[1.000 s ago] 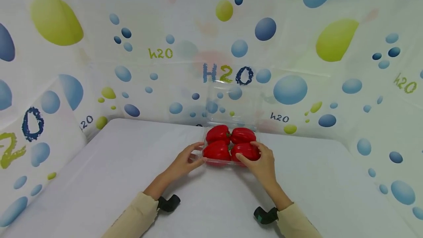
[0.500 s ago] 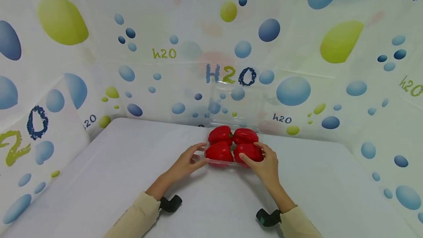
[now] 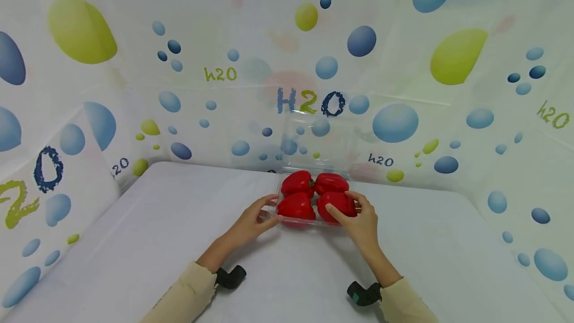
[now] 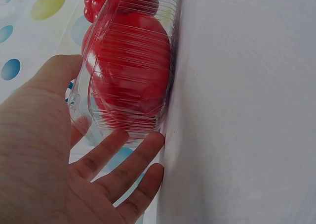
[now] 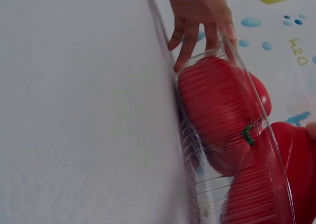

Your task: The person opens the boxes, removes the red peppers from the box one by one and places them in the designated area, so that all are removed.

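Observation:
A clear plastic clamshell container (image 3: 309, 222) stands at the table's far edge with its lid (image 3: 316, 138) raised behind it. Several red bell peppers sit inside, two at the back and two in front. My right hand (image 3: 360, 221) grips the front right bell pepper (image 3: 335, 206), thumb on its near face and fingers over its right side. At the container's left front corner, my left hand (image 3: 251, 221) rests its thumb by the rim. In the left wrist view its spread, nearly straight fingers (image 4: 131, 169) touch the ribbed side wall. The front left pepper (image 4: 131, 66) shows through the plastic.
A white cloth covers the table (image 3: 202, 188). Behind it hangs a patterned curtain (image 3: 251, 14) with blue and green drops, close to the raised lid. A black wrist camera mount (image 3: 230, 277) is on the left wrist, another mount (image 3: 364, 294) on the right.
The front right pepper has risen and turned slightly in my right hand. The left hand stays by the container's corner. The whole head view shifts a little.

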A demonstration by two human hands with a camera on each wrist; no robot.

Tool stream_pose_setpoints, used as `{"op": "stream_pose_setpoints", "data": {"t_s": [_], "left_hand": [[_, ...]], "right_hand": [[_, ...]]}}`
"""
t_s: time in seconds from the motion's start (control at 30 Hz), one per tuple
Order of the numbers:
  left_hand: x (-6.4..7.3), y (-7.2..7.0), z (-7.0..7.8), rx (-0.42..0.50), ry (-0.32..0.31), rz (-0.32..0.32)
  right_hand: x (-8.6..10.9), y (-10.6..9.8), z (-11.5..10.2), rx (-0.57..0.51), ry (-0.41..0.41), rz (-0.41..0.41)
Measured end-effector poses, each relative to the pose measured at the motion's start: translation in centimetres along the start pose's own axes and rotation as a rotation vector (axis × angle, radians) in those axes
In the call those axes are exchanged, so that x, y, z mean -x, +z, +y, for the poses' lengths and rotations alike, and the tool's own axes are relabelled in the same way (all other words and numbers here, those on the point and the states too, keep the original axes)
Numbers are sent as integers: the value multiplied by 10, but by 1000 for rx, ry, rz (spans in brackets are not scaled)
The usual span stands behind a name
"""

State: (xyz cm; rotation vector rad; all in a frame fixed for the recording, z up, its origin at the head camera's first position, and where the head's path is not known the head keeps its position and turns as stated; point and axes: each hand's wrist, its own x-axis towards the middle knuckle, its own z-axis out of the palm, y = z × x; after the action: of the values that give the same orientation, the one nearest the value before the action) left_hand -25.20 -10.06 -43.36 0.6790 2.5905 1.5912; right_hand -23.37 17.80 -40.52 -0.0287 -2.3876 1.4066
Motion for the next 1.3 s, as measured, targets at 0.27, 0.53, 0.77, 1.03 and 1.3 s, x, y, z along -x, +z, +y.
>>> {"op": "stream_pose_setpoints", "data": {"t_s": [0.27, 0.53, 0.77, 1.03, 1.3], "left_hand": [[0, 0, 0, -3, 1, 1], [-2, 0, -2, 12, 10, -1], [-1, 0, -3, -3, 8, -4], [-1, 1, -1, -5, -2, -3], [0, 0, -1, -3, 0, -1]], "right_hand": [[-1, -1, -1, -11, 11, 4], [-4, -3, -1, -43, 17, 18], [-4, -5, -1, -60, 6, 31], [-4, -8, -3, -64, -1, 38], [-4, -11, -9, -70, -16, 35]]}}
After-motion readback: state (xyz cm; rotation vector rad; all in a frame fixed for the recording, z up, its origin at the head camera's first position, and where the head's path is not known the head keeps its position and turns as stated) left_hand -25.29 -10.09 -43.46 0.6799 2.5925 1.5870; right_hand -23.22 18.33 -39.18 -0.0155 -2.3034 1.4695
